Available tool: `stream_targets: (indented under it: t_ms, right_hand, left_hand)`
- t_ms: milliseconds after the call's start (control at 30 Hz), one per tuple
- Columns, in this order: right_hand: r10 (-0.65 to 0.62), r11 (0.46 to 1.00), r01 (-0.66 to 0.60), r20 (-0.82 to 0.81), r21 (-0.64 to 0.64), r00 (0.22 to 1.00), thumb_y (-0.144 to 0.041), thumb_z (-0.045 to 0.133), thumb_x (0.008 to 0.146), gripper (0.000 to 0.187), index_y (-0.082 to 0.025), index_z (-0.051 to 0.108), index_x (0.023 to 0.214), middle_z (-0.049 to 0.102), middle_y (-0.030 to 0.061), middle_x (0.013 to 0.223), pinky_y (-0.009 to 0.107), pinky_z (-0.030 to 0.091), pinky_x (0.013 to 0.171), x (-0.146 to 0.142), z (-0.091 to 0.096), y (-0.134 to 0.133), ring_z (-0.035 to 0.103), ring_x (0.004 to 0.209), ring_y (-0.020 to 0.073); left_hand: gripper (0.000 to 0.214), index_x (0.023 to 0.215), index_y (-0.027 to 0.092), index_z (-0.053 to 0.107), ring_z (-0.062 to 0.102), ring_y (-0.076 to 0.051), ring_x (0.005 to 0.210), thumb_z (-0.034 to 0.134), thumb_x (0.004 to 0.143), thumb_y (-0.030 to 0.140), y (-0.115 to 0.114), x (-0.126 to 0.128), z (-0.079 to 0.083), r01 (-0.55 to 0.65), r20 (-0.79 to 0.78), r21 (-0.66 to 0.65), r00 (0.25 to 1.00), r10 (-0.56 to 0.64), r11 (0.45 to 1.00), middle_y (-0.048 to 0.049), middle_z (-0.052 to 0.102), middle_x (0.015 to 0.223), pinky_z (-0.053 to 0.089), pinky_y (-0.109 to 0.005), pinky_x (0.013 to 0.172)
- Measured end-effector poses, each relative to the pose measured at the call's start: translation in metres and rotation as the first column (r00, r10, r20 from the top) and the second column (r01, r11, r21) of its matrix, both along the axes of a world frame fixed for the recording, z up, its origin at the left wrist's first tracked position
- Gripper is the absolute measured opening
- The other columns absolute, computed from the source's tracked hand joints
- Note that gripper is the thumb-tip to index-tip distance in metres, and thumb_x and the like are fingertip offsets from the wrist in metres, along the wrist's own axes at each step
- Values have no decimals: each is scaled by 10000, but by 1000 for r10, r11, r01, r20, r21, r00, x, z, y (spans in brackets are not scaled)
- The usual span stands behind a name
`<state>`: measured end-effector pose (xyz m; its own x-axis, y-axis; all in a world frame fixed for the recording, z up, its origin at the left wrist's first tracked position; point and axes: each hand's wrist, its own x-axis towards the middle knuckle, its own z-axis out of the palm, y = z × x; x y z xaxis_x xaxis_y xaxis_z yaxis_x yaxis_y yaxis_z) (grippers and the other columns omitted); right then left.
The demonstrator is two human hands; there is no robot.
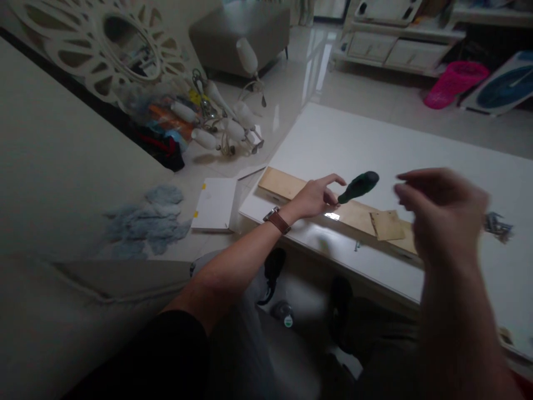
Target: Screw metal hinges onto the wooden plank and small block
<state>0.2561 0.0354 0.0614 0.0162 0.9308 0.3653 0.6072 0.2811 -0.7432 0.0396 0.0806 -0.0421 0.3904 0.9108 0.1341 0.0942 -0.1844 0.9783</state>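
Observation:
My left hand (317, 195) reaches over the white table (375, 144), fingers curled round the lower end of a dark green screwdriver handle (358, 186) that points up and to the right. It wears a brown watch (277, 220). Under it lies a long plywood strip (287, 184) with a small plywood square (387, 225) on top. My right hand (441, 216) hovers blurred to the right of the screwdriver, fingers bent and close together, with nothing visible in them.
Small metal screws (497, 225) lie on the table's right. On the floor are a white panel (215, 203), a blue-grey rag (154, 222), a chandelier with white shades (225, 125) and a pink basket (454, 82). A grey ottoman (241, 33) stands behind.

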Motion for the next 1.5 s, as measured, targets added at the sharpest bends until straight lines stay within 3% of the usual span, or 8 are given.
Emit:
stream_targets:
  t_ms: [67, 167, 467, 700, 900, 1133, 1367, 1500]
  right_hand:
    - [35, 997, -36, -16, -71, 999, -340, 735, 878, 135, -224, 777, 932, 713, 57, 806, 340, 490, 612, -8, -14, 4, 625, 672, 177]
    - [125, 982, -120, 22, -149, 992, -301, 741, 742, 142, -225, 758, 860, 686, 27, 795, 341, 477, 618, -19, -37, 11, 583, 654, 171]
    - [237, 947, -243, -55, -211, 970, -423, 772, 807, 219, -207, 790, 776, 655, 33, 750, 323, 432, 608, -30, -67, 19, 546, 650, 161]
    - [132, 983, -138, -52, -122, 990, -463, 811, 823, 271, -216, 790, 715, 691, 38, 771, 309, 424, 577, -37, -72, 16, 533, 621, 147]
    - [108, 986, -116, -66, -121, 992, -436, 820, 787, 246, -212, 757, 708, 687, 28, 764, 307, 444, 594, -38, -76, 17, 551, 635, 147]
    - [245, 938, -275, -153, -213, 957, -417, 783, 811, 209, -218, 835, 851, 746, 47, 866, 309, 458, 591, -34, -73, 18, 579, 648, 146]
    - [153, 974, -168, -107, -150, 982, -385, 792, 802, 183, -218, 790, 729, 759, 46, 821, 321, 477, 610, -38, -74, 16, 590, 626, 149]
    - [116, 973, -136, -116, -189, 986, -486, 829, 776, 283, -208, 780, 761, 739, 39, 743, 333, 490, 622, -40, -79, 17, 604, 630, 167]
  left_hand:
    - [534, 1256, 205, 617, 737, -117, 758, 845, 785, 96, 0, -1, 1, 8, 10, -2, 1000, -8, 1000, 23, 774, 791, 559, -244, 790]
    - [529, 1265, 203, 605, 737, -120, 749, 841, 800, 115, 0, -3, 1, 22, 33, 5, 999, -22, 1000, 26, 766, 778, 558, -243, 781]
    - [545, 1304, 197, 581, 747, -150, 740, 830, 820, 170, 1, -4, -1, 79, 56, 14, 995, -79, 997, 1, 774, 783, 534, -242, 712]
    - [551, 1222, 205, 617, 731, -139, 773, 872, 744, 109, 1, 0, -2, 15, 44, 51, 999, -17, 999, -2, 771, 867, 541, -240, 710]
    - [451, 1182, 196, 655, 689, -116, 703, 827, 782, 79, 2, 2, -2, -37, -25, 86, 999, 39, 996, 43, 719, 748, 506, -221, 676]
    - [548, 1266, 203, 596, 703, -128, 688, 850, 784, 146, 0, -2, -1, -3, 23, 32, 1000, 2, 999, 38, 740, 751, 496, -215, 651]
    - [558, 1187, 195, 631, 704, -128, 750, 890, 702, 104, 1, 1, -5, -4, 4, 32, 1000, 4, 999, 12, 753, 828, 522, -233, 701]
    - [456, 1153, 188, 637, 673, -115, 667, 851, 756, 126, 1, 1, -5, -9, -25, 24, 1000, 10, 1000, 41, 716, 732, 497, -220, 655]
